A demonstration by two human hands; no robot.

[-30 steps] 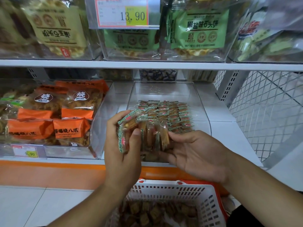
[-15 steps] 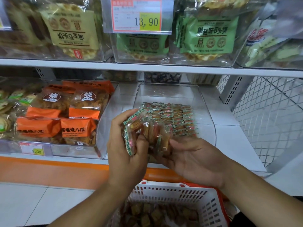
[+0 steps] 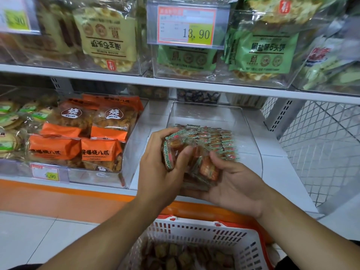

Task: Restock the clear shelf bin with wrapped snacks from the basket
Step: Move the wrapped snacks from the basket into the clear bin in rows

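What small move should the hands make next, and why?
Probably carry the bundle of snacks forward and set it in the clear bin. Both the left hand and the right hand hold it just in front of the bin, where rows already lie and bare floor shows behind them.

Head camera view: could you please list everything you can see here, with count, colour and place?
Wrapped snacks: a handful, green-edged clear wrappers, held between both hands.
Snack rows: many, same wrappers, inside the clear bin.
Clear shelf bin: one, transparent, lower shelf, centre.
Basket: one, white with red rim, below the hands, snacks inside.
Orange bags: several, lower shelf, left.
Green bags: at least two, upper shelf.
Yellow bag: one, upper shelf, left.
Price tag: 13.90, upper shelf edge.
Left hand: grips the snacks.
Right hand: cradles them from below.
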